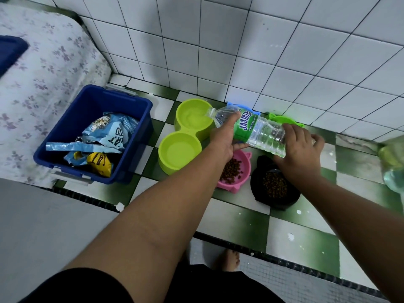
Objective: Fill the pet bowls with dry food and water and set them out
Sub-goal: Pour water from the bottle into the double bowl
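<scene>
A clear water bottle (260, 133) with a green label lies tipped, its open mouth over the far cup of a lime green double bowl (185, 147). Water pours into that far cup; the near cup holds water too. My left hand (225, 138) grips the bottle near its neck. My right hand (299, 147) holds its base end. A pink bowl (242, 171) and a black bowl (273, 191) hold dry kibble below the bottle. A blue bowl (234, 104) and a green bowl (284, 119) sit behind the bottle, mostly hidden.
A blue plastic bin (91, 132) with cat food bags (105, 136) stands left of the bowls. A mattress with a floral sheet (39, 84) lies further left. White tiled walls (262, 51) close the corner. My bare foot (229, 259) stands below the green-and-white checkered ledge (295, 232).
</scene>
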### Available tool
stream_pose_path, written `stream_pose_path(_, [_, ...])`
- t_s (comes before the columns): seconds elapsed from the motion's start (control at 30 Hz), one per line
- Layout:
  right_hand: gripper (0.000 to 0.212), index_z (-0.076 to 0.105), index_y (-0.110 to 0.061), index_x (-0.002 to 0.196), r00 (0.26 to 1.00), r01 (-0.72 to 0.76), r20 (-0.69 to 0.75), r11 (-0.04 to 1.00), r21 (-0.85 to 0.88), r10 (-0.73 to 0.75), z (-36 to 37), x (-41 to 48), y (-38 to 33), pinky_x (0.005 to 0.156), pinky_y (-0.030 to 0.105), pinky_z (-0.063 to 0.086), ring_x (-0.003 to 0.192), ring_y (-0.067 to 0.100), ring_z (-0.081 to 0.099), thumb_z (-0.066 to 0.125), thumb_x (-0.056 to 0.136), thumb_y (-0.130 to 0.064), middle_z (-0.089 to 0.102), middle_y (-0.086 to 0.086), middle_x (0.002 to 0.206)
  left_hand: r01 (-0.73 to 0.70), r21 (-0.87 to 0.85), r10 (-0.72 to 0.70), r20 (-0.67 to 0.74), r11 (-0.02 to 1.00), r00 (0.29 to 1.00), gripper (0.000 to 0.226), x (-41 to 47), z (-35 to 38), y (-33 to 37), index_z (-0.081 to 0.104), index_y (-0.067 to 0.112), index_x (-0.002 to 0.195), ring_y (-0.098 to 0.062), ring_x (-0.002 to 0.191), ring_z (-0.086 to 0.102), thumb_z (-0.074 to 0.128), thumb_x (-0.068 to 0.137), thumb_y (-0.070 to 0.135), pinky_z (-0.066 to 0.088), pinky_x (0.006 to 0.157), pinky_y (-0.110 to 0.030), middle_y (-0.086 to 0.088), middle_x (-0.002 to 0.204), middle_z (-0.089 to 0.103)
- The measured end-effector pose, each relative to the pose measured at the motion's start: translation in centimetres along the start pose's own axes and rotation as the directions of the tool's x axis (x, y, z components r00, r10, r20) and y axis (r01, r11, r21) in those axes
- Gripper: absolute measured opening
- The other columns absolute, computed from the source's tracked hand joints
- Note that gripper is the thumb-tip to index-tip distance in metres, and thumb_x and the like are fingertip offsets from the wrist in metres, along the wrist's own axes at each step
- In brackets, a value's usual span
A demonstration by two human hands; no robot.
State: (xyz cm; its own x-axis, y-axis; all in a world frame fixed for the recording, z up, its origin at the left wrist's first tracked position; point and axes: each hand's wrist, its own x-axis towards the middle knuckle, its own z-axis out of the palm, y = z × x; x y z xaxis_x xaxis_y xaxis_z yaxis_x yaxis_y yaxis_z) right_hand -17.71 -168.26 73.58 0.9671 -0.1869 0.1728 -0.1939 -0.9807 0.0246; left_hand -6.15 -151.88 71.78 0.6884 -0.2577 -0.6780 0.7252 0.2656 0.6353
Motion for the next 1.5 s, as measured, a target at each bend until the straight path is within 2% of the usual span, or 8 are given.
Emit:
stream_pose_path(0.3, [0.086, 0.040, -0.009, 0.142, 1.000, 0.004, 0.013, 1.000, -0.024, -0.004, -0.2, -0.1, -0.2, 0.107, 0.055, 0.028, 0.128, 0.031, 0.045, 0.080, 0.067, -0.022, 0.049, 0.012, 0.137, -0.001, -0.014, 0.001, 0.008, 1.000, 1.000, 0.055, 0.1, -0.2, -0.1, 0.065, 0.009, 0.125, -0.036, 0.103, 0.073, 0.079, 0.085, 0.044, 0.062, 0.080, -0.058, -0.018, 0.115, 0.074])
stream_pose_path(0.6, [0.088, 0.040, -0.013, 0.140, 1.000, -0.001, -0.003, 1.000, -0.017, 0.001, -0.1, -0.1, -0.3, 0.104, 0.055, 0.029, 0.125, 0.029, 0.046, 0.082, 0.063, -0.021, 0.049, 0.009, 0.134, -0.001, -0.011, 0.002, 0.050, 1.000, 0.999, 0.043, 0.1, -0.4, 0.1, 0.068, 0.010, 0.119, -0.037, 0.106, 0.071, 0.074, 0.091, 0.042, 0.058, 0.088, -0.061, -0.018, 0.116, 0.074])
stream_pose_path(0.97, [0.085, 0.041, -0.013, 0.140, 1.000, -0.015, -0.009, 1.000, -0.005, 0.015, -0.4, -0.7, -0.4, 0.106, 0.055, 0.028, 0.126, 0.030, 0.046, 0.080, 0.065, -0.021, 0.049, 0.010, 0.136, 0.002, 0.009, -0.003, 0.034, 1.000, 0.999, 0.044, -1.0, -0.3, 0.2, 0.068, 0.010, 0.116, -0.037, 0.104, 0.071, 0.076, 0.089, 0.043, 0.061, 0.084, -0.056, -0.018, 0.115, 0.074])
stream_pose_path(1.13, [0.086, 0.040, -0.013, 0.141, 0.998, -0.051, -0.025, 0.998, 0.044, 0.052, -0.1, -1.0, -0.3, 0.105, 0.052, 0.029, 0.126, 0.030, 0.045, 0.079, 0.065, -0.023, 0.049, 0.009, 0.135, -0.011, 0.022, 0.011, 0.007, 1.000, 1.000, 0.056, -2.2, 0.2, 0.8, 0.066, 0.010, 0.122, -0.032, 0.098, 0.073, 0.081, 0.082, 0.047, 0.063, 0.080, -0.054, -0.016, 0.112, 0.073])
stream_pose_path(1.27, [0.086, 0.039, -0.011, 0.139, 0.995, -0.071, -0.059, 0.994, 0.077, 0.076, 0.0, -1.1, -0.6, 0.102, 0.050, 0.031, 0.122, 0.031, 0.045, 0.080, 0.064, -0.026, 0.047, 0.011, 0.132, -0.064, 0.008, 0.064, -0.036, 0.998, 0.997, 0.081, -3.7, 0.7, 1.7, 0.050, 0.011, 0.137, -0.036, 0.103, 0.070, 0.088, 0.074, 0.044, 0.064, 0.064, -0.049, -0.018, 0.126, 0.065])
stream_pose_path(1.33, [0.087, 0.038, -0.009, 0.138, 0.993, -0.074, -0.082, 0.993, 0.090, 0.081, -0.1, -1.1, -0.7, 0.101, 0.049, 0.032, 0.120, 0.032, 0.045, 0.079, 0.064, -0.027, 0.047, 0.013, 0.131, -0.098, 0.004, 0.098, -0.045, 0.995, 0.994, 0.078, -4.4, 0.7, 1.9, 0.046, 0.014, 0.131, -0.038, 0.108, 0.066, 0.090, 0.073, 0.042, 0.062, 0.057, -0.043, -0.017, 0.130, 0.060])
stream_pose_path(1.4, [0.089, 0.038, -0.007, 0.138, 0.991, -0.081, -0.099, 0.991, 0.110, 0.092, -0.3, -1.2, -0.8, 0.100, 0.050, 0.032, 0.120, 0.034, 0.045, 0.080, 0.063, -0.027, 0.046, 0.015, 0.131, -0.123, 0.003, 0.123, -0.033, 0.992, 0.992, 0.071, -5.1, 0.7, 1.9, 0.046, 0.017, 0.122, -0.036, 0.109, 0.065, 0.090, 0.072, 0.040, 0.063, 0.059, -0.045, -0.014, 0.129, 0.058])
stream_pose_path(1.5, [0.091, 0.036, -0.008, 0.139, 0.990, -0.088, -0.099, 0.987, 0.134, 0.101, -0.5, -1.8, -0.9, 0.100, 0.050, 0.032, 0.124, 0.034, 0.042, 0.080, 0.062, -0.027, 0.045, 0.015, 0.133, -0.143, -0.002, 0.143, -0.026, 0.990, 0.989, 0.075, -6.2, 0.9, 1.3, 0.045, 0.014, 0.128, -0.037, 0.109, 0.066, 0.091, 0.073, 0.035, 0.064, 0.068, -0.054, -0.013, 0.129, 0.058])
